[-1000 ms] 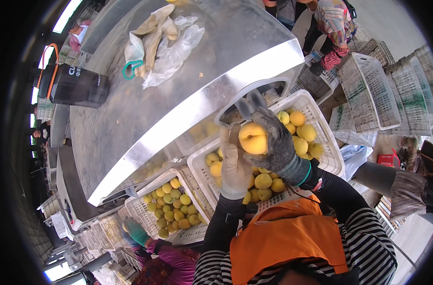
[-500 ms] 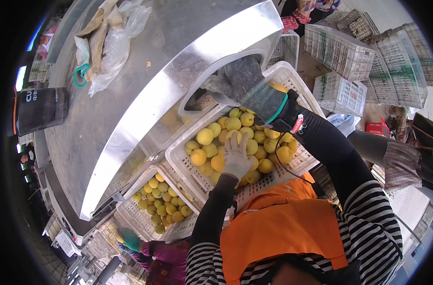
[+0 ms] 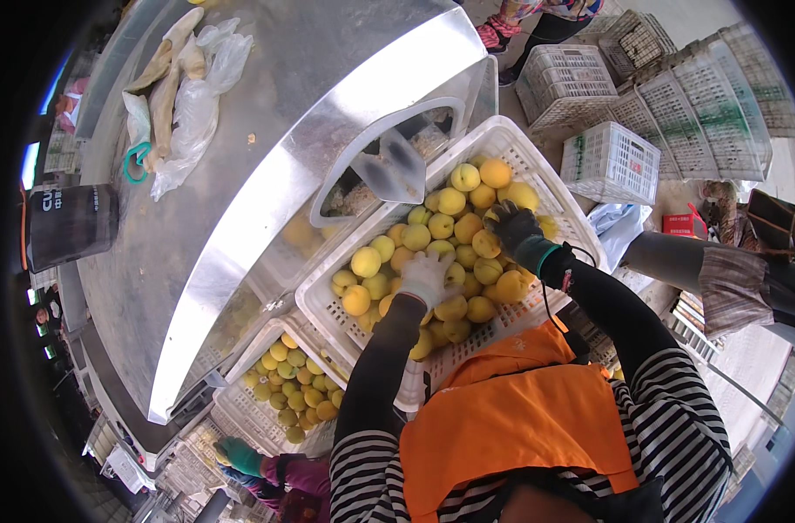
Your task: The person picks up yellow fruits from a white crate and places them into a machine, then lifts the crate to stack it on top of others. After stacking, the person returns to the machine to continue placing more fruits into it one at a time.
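Observation:
A white perforated plastic crate [image 3: 550, 174] sits in front of me, filled with round yellow-orange fruit [image 3: 367, 261] that look like peaches or apricots. My left hand [image 3: 425, 277], in a whitish glove, lies on the fruit in the middle of the crate with its fingers spread. Towards the crate's right side is my right hand [image 3: 517, 237], in a dark grey glove. Its fingers are apart and bent over the fruit there, touching them; no fruit is lifted. Fruit beneath both palms is hidden.
A metal table with a shiny raised rim [image 3: 328, 109] and a chute opening [image 3: 389, 166] borders the crate. Another fruit crate [image 3: 240, 397] stands at lower left, near a co-worker's green-gloved hand [image 3: 239, 455]. Stacked white crates [image 3: 611, 161] stand at right; plastic bags [image 3: 197, 109] lie on the table.
My right hand has come out of the chute opening and down onto the fruit at the crate's right. My left hand stays on the fruit. The view has shifted slightly.

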Available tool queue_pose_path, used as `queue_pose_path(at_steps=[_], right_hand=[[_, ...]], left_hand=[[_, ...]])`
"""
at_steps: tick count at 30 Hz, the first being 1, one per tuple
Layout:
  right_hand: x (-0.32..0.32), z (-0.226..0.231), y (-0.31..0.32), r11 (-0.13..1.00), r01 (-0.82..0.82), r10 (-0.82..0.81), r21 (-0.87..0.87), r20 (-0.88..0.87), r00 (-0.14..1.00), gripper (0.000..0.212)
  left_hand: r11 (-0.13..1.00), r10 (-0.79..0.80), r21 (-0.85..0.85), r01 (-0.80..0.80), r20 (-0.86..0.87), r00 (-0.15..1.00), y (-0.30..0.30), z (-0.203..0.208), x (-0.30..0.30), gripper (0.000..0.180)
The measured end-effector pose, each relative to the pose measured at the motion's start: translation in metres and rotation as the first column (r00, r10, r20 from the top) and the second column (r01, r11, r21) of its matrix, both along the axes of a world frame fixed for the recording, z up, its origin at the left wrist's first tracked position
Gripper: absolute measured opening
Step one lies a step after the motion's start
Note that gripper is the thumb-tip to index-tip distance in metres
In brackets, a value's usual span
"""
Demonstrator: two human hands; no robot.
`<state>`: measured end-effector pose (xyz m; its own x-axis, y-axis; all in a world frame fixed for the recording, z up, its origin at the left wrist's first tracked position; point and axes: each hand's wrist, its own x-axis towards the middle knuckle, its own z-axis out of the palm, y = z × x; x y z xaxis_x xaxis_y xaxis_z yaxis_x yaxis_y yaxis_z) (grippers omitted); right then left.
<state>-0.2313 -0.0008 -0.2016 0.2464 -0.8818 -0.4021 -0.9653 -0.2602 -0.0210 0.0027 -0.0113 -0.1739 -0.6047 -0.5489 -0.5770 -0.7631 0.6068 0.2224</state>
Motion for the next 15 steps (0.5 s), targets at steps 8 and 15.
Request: queue_pose_path(at_steps=[8, 15], right_hand=[[-0.012, 0.030, -0.003, 0.950, 0.243, -0.310, 0.196, 0.493, 0.813, 0.041], [0.056, 0.165, -0.004, 0.991, 0.072, -0.116, 0.113, 0.993, 0.027, 0.069]], left_hand=[[0.888, 0.383, 0.365, -0.279, -0.254, 0.888, 0.011, -0.011, 0.007, 0.059], [0.066, 0.858, 0.988, 0.141, 0.016, -0.514, 0.032, 0.103, 0.000, 0.054]])
